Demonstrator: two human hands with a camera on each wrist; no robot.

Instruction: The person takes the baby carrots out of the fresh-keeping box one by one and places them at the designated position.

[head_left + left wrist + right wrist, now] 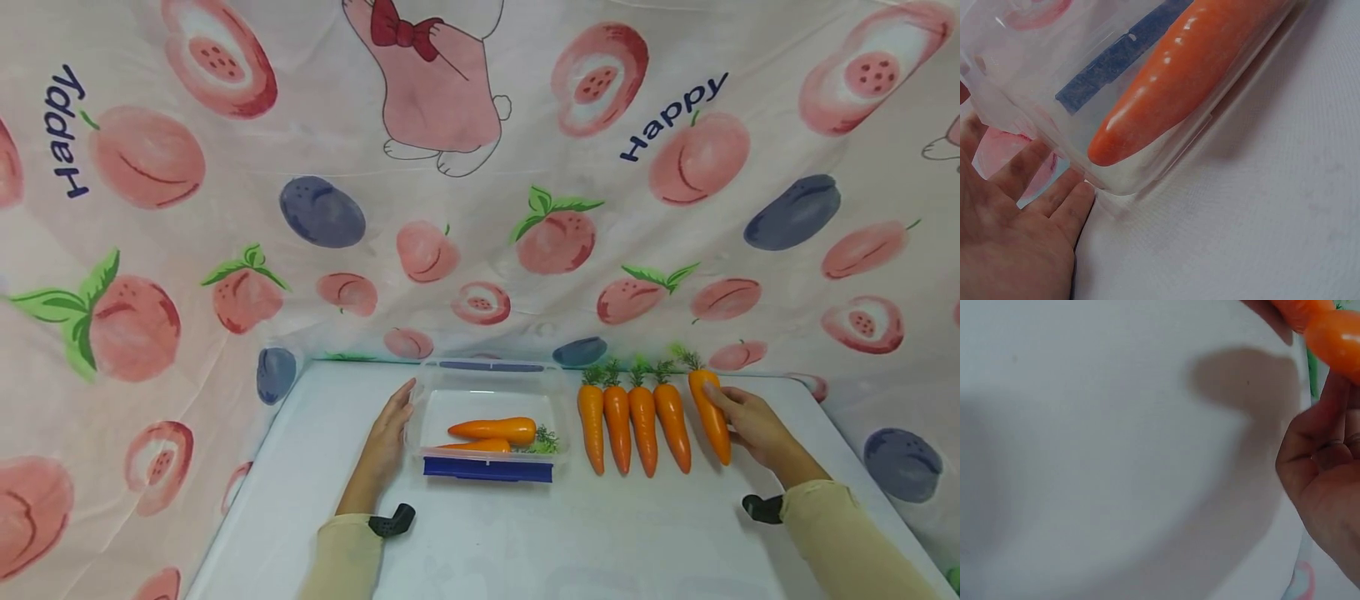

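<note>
In the head view, a clear plastic box [454,403] with blue latches [487,469] stands left of the middle of the table. Two orange carrots [495,430] with green tops lie inside it. My left hand [387,433] rests against the box's left wall; the left wrist view shows its extended fingers [1072,206] touching the plastic beside a carrot [1166,81]. On the right, my right hand [761,425] pinches an orange carrot [708,408] between thumb and fingers. The right wrist view catches that carrot [1338,340] only at the upper right edge.
Several more carrots [617,429] stand in a row between the box and my right hand, tips toward me. All lie on a white table [637,542]. A fruit-printed cloth [465,200] hangs behind the table and along its sides.
</note>
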